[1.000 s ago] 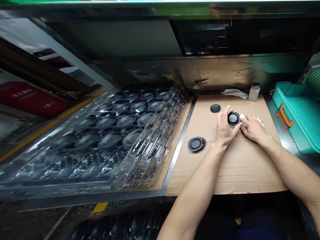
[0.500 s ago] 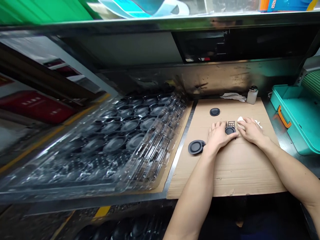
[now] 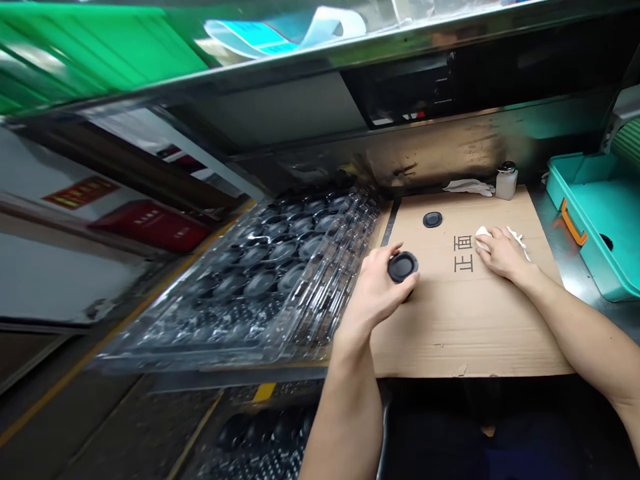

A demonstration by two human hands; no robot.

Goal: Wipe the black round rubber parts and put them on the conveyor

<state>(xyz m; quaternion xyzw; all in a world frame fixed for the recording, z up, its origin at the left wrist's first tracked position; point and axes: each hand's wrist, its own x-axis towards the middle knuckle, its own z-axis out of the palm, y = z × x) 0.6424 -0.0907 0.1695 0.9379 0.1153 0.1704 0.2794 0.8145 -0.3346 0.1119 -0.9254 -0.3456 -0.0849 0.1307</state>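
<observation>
My left hand (image 3: 377,283) has its thumb and fingers closed around a round black plastic part (image 3: 403,267) with a raised rim, over the left side of the cardboard sheet (image 3: 465,333). Something dark shows just below the thumb; whether it is a second part or a shadow, I cannot tell. My right hand (image 3: 504,252) rests on the right of the cardboard, fingers bent over a crumpled white cloth (image 3: 483,233). Another black part (image 3: 433,219) lies flat farther back on the sheet, left of printed black characters.
Clear plastic trays (image 3: 280,320) filled with rows of black parts stand to the left. A small bottle (image 3: 507,181) with a dark cap and a white glove-like cloth (image 3: 469,187) are at the back. To the right sits a teal bin (image 3: 600,260) with an orange latch. A metal shelf (image 3: 300,63) runs overhead.
My left hand has moved left from the middle of the cardboard with a black part, uncovering the printed characters. The part at the left is no longer plainly visible. My right hand stays on the cloth.
</observation>
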